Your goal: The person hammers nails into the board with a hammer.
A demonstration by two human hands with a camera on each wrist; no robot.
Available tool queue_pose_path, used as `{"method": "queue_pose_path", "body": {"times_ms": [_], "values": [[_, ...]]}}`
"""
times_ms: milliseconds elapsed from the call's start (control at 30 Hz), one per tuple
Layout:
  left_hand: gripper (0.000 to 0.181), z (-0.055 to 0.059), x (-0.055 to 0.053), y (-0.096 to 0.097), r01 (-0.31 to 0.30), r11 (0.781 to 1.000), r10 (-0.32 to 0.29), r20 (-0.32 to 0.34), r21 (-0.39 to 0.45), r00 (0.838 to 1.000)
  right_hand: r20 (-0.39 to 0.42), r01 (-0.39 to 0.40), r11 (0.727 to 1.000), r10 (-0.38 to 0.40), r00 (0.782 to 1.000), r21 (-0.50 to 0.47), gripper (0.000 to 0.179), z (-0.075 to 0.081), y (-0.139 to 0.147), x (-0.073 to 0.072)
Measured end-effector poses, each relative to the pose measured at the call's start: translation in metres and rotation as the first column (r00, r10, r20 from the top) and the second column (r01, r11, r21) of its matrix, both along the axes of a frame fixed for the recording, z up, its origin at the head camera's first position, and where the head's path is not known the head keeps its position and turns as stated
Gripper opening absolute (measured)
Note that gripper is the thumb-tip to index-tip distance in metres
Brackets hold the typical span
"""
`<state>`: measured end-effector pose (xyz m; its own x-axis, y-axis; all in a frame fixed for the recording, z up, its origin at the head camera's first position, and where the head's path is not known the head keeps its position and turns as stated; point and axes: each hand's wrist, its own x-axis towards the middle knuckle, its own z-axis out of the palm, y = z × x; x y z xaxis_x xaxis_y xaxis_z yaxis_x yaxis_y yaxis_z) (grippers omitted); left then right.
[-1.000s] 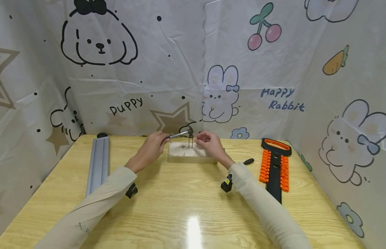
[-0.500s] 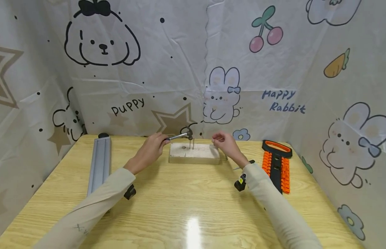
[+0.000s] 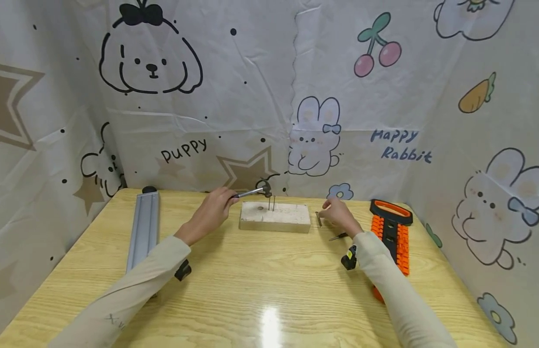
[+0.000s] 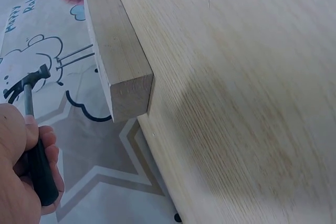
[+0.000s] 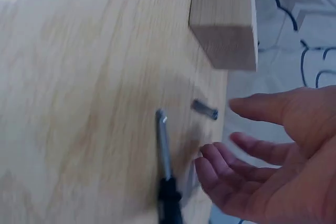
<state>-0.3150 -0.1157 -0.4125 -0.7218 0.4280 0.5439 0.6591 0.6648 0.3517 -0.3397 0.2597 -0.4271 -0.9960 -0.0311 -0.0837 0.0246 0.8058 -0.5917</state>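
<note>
There are one hammer [image 3: 252,192], one wooden block [image 3: 275,221] with two upright nails [image 4: 76,52], one screwdriver [image 5: 167,179], one grey bar [image 3: 143,231] toward the table's [image 3: 234,299] left edge, one orange-and-black tool [image 3: 390,239] toward its right edge, and, beside the block, metal pins [image 5: 205,108] too small and close together to count.

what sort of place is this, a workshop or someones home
Probably a makeshift workspace, though the room beyond is hidden. Cartoon-printed sheeting hangs behind and beside the wood-grain table, which bears a wooden block with nails standing in it; the left hand holds a hammer.
</note>
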Motion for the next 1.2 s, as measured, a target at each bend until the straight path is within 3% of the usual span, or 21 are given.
{"method": "queue_pose_path", "body": {"times_ms": [100,300,433,567,867,933,1033,1133,1200], "values": [[0.016,0.000,0.000,0.000,-0.003,1.000,0.003,-0.005,-0.001,1.000,0.053,0.019,1.000,-0.020,0.998,0.021,0.026,-0.002,0.007,0.000],[0.016,0.002,-0.001,0.005,0.012,1.000,-0.012,-0.018,-0.009,1.000,0.128,0.025,0.997,-0.017,0.992,-0.067,0.014,-0.008,0.024,-0.011],[0.018,0.006,-0.002,0.009,0.015,1.000,-0.015,-0.018,-0.004,1.000,0.157,0.021,0.995,-0.006,0.988,-0.094,0.030,-0.010,0.025,-0.017],[0.018,0.008,-0.001,0.011,0.009,1.000,-0.009,-0.010,-0.001,1.000,0.134,0.021,0.998,-0.014,0.991,-0.054,0.045,-0.012,0.021,-0.019],[0.018,0.009,-0.001,0.010,0.003,1.000,-0.003,0.006,0.002,1.000,0.073,0.033,0.999,-0.036,0.997,0.041,0.034,-0.013,0.016,-0.020],[0.019,0.009,-0.002,0.009,0.004,1.000,-0.004,0.000,0.004,1.000,0.046,0.042,0.999,-0.043,0.998,0.014,0.034,-0.012,0.015,-0.018],[0.019,0.010,-0.002,0.008,-0.003,1.000,0.003,-0.006,0.008,1.000,-0.070,0.034,0.998,-0.038,0.997,-0.056,0.025,-0.011,0.013,-0.016],[0.019,0.009,-0.001,0.008,0.000,1.000,0.000,0.005,0.020,1.000,-0.226,0.006,0.992,-0.035,0.973,-0.127,0.012,-0.007,0.007,-0.016],[0.019,0.008,-0.001,0.008,0.002,1.000,-0.002,0.014,0.028,1.000,-0.285,-0.016,0.982,-0.038,0.958,-0.188,0.013,-0.004,0.001,-0.017]]}}
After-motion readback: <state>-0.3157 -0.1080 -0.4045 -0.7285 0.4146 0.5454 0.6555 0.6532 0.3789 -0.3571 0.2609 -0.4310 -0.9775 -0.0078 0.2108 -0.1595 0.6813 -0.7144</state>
